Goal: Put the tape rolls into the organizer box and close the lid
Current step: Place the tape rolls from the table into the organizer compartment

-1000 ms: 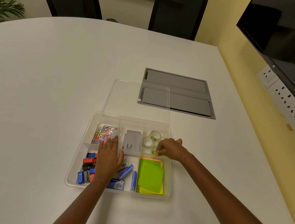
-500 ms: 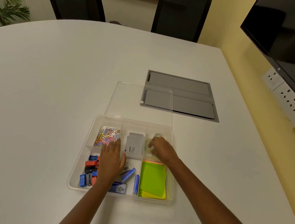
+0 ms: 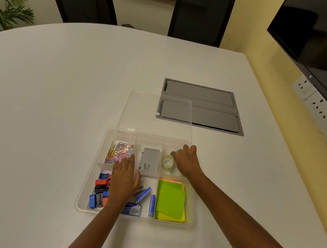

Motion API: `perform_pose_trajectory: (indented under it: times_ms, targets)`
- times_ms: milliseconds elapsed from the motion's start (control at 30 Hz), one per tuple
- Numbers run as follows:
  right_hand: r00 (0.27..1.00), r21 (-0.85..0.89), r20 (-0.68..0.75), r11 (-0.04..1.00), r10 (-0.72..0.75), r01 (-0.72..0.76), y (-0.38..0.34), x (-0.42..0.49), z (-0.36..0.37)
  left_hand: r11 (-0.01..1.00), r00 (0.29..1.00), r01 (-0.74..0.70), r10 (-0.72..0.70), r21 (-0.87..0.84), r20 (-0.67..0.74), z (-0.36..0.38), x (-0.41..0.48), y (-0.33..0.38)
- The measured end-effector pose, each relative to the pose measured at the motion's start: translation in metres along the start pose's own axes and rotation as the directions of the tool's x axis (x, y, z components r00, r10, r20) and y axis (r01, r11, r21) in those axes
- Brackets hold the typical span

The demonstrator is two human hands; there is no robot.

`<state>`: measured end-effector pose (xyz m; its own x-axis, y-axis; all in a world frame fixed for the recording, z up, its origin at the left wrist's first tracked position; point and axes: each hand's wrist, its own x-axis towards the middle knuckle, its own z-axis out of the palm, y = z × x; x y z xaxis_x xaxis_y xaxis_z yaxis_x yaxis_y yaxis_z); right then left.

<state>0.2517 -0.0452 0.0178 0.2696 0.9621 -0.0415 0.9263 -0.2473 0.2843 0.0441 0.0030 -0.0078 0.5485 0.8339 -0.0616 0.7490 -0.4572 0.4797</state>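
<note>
A clear plastic organizer box (image 3: 85, 188) stands open on the white table, its clear lid (image 3: 155, 113) laid flat behind it. Clear tape rolls (image 3: 167, 162) lie in the back right compartment; one shows fully, another peeks out by my wrist. My right hand (image 3: 187, 159) hovers over that compartment with fingers loosely spread toward the box's back right rim, covering part of the rolls and holding nothing. My left hand (image 3: 124, 177) lies flat, palm down, over the middle of the box.
Other compartments hold coloured paper clips (image 3: 118, 151), a grey card box (image 3: 149, 162), sharpeners (image 3: 99, 191), blue staple packs (image 3: 144, 194) and green sticky notes (image 3: 169, 201). A grey cable hatch (image 3: 203, 107) sits in the table behind. Wall sockets (image 3: 322, 112) at right.
My right hand moved from the front of the tape compartment toward its back rim, and its fingers have spread. The left hand stayed flat on the box.
</note>
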Motion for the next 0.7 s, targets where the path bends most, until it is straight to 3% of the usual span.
perform_pose_trajectory:
  times_ms: [100, 400, 533, 700]
  targets:
    - [0.987, 0.028, 0.158, 1.0, -0.001, -0.004, -0.007, 0.009, 0.006, 1.0, 1.0, -0.001, 0.001, -0.004, -0.003, -0.001, 0.0, 0.0]
    - [0.983, 0.125, 0.181, 0.991, 0.022, -0.045, -0.008, 0.021, 0.008, 1.0, 1.0, -0.007, 0.007, 0.0, -0.003, 0.001, 0.0, -0.001]
    - [0.975, 0.252, 0.217, 0.968, -0.046, -0.011, 0.0, 0.021, 0.007, 1.0, 1.0, -0.012, 0.012, -0.005, -0.011, 0.001, 0.0, -0.001]
    - [0.975, 0.23, 0.205, 0.972, -0.089, 0.04, -0.002, 0.017, 0.01, 1.0, 1.0, -0.007, 0.007, -0.01, -0.014, 0.0, -0.001, 0.0]
